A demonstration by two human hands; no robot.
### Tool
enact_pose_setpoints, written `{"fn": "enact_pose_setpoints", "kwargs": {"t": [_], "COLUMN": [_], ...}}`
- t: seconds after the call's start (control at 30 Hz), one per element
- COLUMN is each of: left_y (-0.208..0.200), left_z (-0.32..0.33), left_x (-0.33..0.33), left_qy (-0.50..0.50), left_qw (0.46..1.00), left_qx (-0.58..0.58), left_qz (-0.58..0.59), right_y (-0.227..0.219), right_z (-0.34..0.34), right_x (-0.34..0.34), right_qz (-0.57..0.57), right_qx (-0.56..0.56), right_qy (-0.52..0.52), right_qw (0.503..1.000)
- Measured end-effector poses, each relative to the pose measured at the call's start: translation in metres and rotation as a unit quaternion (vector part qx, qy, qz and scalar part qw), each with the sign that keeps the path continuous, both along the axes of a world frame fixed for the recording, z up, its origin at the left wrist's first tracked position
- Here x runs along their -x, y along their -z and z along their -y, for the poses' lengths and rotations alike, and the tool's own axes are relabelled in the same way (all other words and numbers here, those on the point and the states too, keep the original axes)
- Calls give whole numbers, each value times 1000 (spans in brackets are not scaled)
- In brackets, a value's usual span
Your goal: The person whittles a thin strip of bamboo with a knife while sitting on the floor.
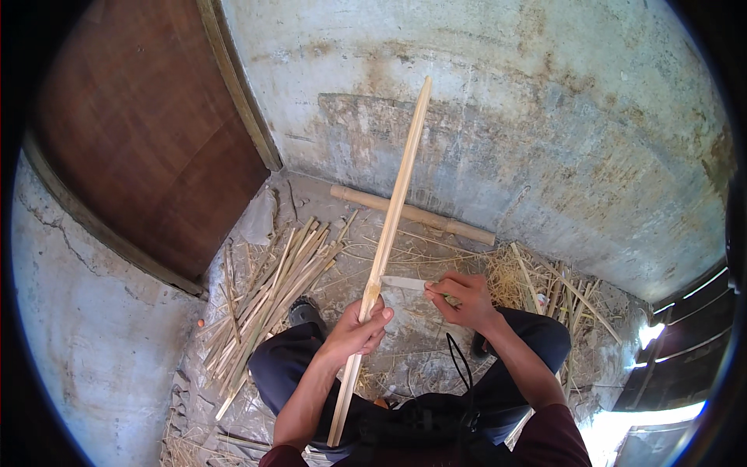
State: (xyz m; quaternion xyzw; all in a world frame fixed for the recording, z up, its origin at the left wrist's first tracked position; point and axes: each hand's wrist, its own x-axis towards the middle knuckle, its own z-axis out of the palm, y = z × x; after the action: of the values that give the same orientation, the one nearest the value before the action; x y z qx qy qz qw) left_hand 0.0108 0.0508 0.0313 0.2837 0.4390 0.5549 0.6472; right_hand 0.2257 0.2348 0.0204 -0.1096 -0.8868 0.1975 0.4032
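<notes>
A long split bamboo strip point(397, 191) slants up and away from me, its far end tapering in front of the wall. My left hand point(359, 333) is wrapped round its lower part, and the butt end reaches down past my wrist. In my right hand point(461, 300) is a knife point(405, 283), gripped by its handle, which the fingers mostly hide. The pale blade points left, its tip touching or very close to the strip at a joint just above my left hand.
Many bamboo strips point(284, 284) lie heaped on the floor at left. A round bamboo pole point(424, 218) rests along the wall's foot. Shavings point(510, 272) and more sticks point(580, 300) lie at right. A brown door point(140, 117) stands at far left; my bent knees flank my hands.
</notes>
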Motion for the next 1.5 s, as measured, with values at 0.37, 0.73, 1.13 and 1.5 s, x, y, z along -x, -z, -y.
{"fn": "enact_pose_setpoints", "kwargs": {"t": [0.37,0.73,1.13,1.5], "left_y": [-2,-2,-5,-3], "left_z": [-2,-4,-3,-3], "left_x": [-1,3,0,1], "left_qy": [-3,11,18,-4], "left_qw": [1000,997,997,998], "left_qx": [15,14,27,27], "left_qz": [7,74,72,59], "right_y": [-5,-3,8,4], "right_z": [1,5,-23,1], "right_x": [0,6,10,-1], "right_qz": [-6,-20,-96,-34], "right_qx": [10,-36,75,9], "right_qy": [12,43,207,14], "right_qw": [1000,998,971,999]}}
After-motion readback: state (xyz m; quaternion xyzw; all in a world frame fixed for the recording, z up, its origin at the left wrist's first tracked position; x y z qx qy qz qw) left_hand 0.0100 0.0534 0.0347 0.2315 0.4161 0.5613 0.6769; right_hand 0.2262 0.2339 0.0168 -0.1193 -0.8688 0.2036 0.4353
